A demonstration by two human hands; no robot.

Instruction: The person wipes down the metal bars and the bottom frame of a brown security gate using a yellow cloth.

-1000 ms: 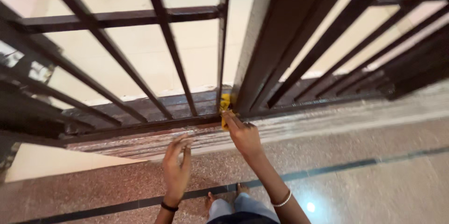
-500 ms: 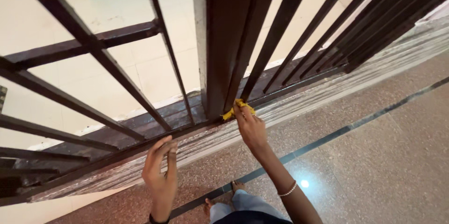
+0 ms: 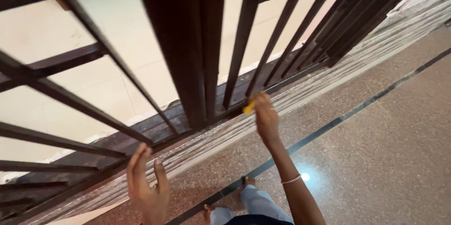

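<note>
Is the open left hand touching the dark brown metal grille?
Apart. In the head view, the left hand is open with fingers raised, and pale sill and floor show between its fingertips and the dark brown metal grille.

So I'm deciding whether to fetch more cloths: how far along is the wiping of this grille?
Done: cannot tell; no bar looks plainly cleaner than another. In hand: the right hand presses a yellow cloth against the bottom rail of the dark metal grille, while the left hand hovers open near that rail. Left: likely the upright bars and the striped sill, judging by where the cloth is.
</note>
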